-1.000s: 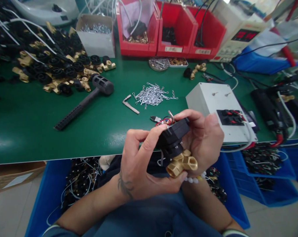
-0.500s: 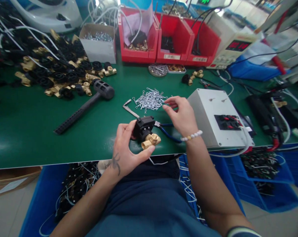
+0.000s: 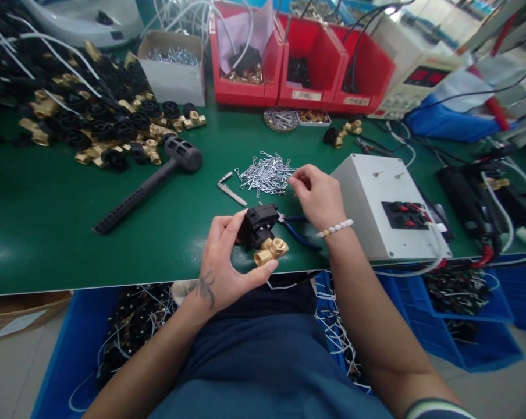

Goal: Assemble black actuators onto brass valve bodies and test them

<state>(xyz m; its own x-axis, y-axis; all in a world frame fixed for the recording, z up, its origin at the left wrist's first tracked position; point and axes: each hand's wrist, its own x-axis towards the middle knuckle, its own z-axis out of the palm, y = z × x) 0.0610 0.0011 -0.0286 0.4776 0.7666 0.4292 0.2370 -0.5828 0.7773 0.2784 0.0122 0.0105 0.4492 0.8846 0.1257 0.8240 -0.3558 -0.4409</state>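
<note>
My left hand [image 3: 226, 253] is wrapped round a valve with a black actuator housing [image 3: 262, 221] and a brass body [image 3: 272, 251], held over the bench's front edge. Its thumb lies along the brass. At the right edge of a loose pile of silver wire clips [image 3: 265, 174], my right hand [image 3: 317, 195] has thumb and fingers pinched together. Whatever sits between those fingertips is too small to make out. Just behind the valve lie blue-handled pliers [image 3: 300, 235], partly hidden. A small L-shaped metal tool [image 3: 232, 191] rests left of the clips.
A black mallet [image 3: 152, 183] lies left, before heaped brass valves [image 3: 110, 131]. Red bins [image 3: 248, 96] and a white carton of metal pieces [image 3: 173, 78] stand behind. On the right are a grey switch box [image 3: 374, 201] and a power supply [image 3: 413, 73]. Blue crates [image 3: 485, 343] sit below.
My right hand's thumb and fingers have closed together at the pile's edge. The valve in my left hand has shifted slightly to the right.
</note>
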